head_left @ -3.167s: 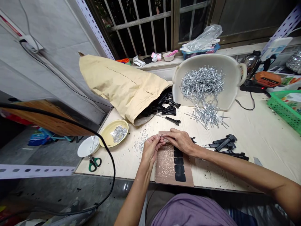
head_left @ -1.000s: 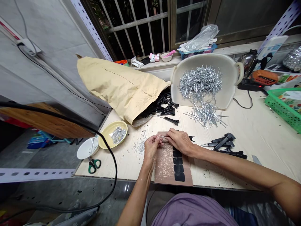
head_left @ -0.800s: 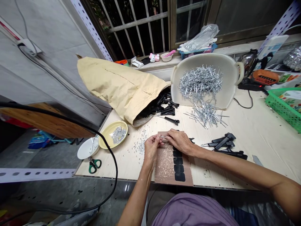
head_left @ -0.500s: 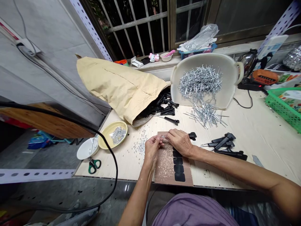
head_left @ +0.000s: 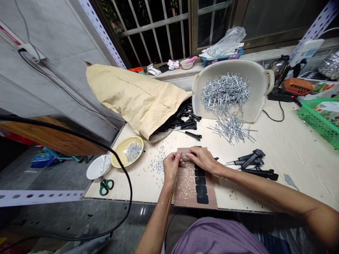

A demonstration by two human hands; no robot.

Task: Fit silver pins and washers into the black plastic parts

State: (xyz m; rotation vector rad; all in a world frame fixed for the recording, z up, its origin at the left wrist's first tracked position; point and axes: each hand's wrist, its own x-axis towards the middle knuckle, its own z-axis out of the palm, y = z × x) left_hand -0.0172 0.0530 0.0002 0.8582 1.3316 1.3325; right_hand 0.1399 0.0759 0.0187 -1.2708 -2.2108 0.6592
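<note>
Half a second earlier a black clip showed beside your right hand — now mid-frame it covered it, fingers pinched with your left hand on a thin pin.

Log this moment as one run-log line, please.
left hand: pinches small metal piece | right hand: grips black part | over brown board | washers beside

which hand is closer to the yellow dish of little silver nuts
Left. The left hand is just right of the yellow dish, past the loose nuts. The right hand sits farther right, over the brown board.
</note>
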